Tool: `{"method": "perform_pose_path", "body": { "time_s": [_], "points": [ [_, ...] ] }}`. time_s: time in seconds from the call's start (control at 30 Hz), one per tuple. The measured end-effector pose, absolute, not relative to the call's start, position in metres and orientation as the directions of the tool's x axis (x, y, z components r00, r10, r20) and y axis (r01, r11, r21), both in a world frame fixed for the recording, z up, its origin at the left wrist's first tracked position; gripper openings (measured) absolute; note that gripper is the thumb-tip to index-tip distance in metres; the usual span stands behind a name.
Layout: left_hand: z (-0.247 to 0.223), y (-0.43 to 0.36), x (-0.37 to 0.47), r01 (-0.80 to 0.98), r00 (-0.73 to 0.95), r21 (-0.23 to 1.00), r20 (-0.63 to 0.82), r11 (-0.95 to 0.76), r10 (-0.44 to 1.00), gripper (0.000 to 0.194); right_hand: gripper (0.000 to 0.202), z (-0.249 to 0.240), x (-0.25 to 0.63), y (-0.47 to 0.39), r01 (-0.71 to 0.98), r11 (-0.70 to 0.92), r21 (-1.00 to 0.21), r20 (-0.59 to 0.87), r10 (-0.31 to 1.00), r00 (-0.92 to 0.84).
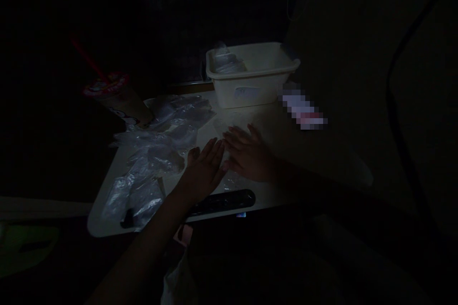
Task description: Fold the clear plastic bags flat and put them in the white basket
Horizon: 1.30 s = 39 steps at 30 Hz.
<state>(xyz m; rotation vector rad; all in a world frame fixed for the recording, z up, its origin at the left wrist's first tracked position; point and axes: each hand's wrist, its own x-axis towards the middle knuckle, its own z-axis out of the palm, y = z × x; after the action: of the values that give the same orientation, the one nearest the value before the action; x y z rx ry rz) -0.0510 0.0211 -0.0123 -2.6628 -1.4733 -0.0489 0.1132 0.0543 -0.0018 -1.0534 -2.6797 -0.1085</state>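
The scene is very dark. My left hand (203, 171) lies over the white table (103, 214), palm down, its fingers stretched out. Just right of it my right hand (252, 152) is spread flat, and the two hands meet or nearly meet at the fingers. A clear plastic film or bag (232, 180) shows faintly beneath and between them; I cannot make out its edges. Several clear plastic bags (153, 157) are heaped to the left of my left hand. A long black object (225, 201) lies along the table's front edge, partly behind my left wrist.
A white bin (246, 90) with clear plastic bags (227, 62) inside stands at the back. At the back left a drink cup (125, 102) with a red straw (89, 59) leans. A blurred-out item (302, 107) lies right of the bin. A dark cable (393, 109) hangs at the right.
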Motion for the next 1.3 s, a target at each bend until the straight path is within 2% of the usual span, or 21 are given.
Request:
{"method": "perform_pose_path", "body": {
  "time_s": [0.13, 0.33, 0.77, 1.3],
  "points": [
    [-0.013, 0.023, -0.051, 0.831, 0.554, -0.094, 0.066, -0.548, 0.83, 0.048, 0.056, -0.009, 0.109, 0.047, 0.702, 0.711, 0.024, 0.215, 0.683, -0.699],
    [-0.012, 0.022, -0.049, 0.838, 0.543, -0.12, 0.076, -0.533, 0.836, 0.05, 0.058, -0.017, 0.121, 0.055, 0.738, 0.672, 0.064, 0.238, 0.708, -0.665],
    [-0.011, 0.022, -0.049, 0.836, 0.546, -0.103, 0.062, -0.538, 0.836, 0.052, 0.065, -0.019, 0.122, 0.056, 0.834, 0.547, 0.078, 0.24, 0.801, -0.548],
    [-0.011, 0.021, -0.049, 0.84, 0.541, -0.085, 0.048, -0.536, 0.84, 0.052, 0.066, -0.021, 0.128, 0.06, 0.844, 0.529, 0.087, 0.23, 0.813, -0.534]
  ]
}}
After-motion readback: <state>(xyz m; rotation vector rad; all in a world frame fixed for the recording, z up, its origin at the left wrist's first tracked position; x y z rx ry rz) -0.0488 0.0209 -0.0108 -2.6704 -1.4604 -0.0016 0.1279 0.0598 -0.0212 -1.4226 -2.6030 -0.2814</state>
